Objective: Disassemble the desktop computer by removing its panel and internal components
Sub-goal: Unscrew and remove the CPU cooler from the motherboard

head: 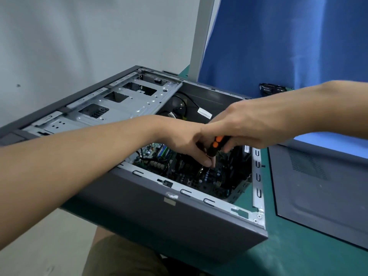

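Beyond your left forearm sits the silver drive cage, fixed in the far side of the desktop computer case; the case lies on its side with the open face up, under both your hands, and its near wall hangs over the edge of the green mat. Your left hand reaches down into the opening, fingers curled, their tips pinching the lower end of the screwdriver just above the motherboard; what the tip touches is hidden by your fingers. Your right hand comes from the other side, just beside and touching the left, and is wrapped over the top of the screwdriver's black and orange handle. Below your right forearm the removed side panel lies flat on the mat beside the case; beyond that forearm a small black part rests against the blue curtain, too blurred to name.
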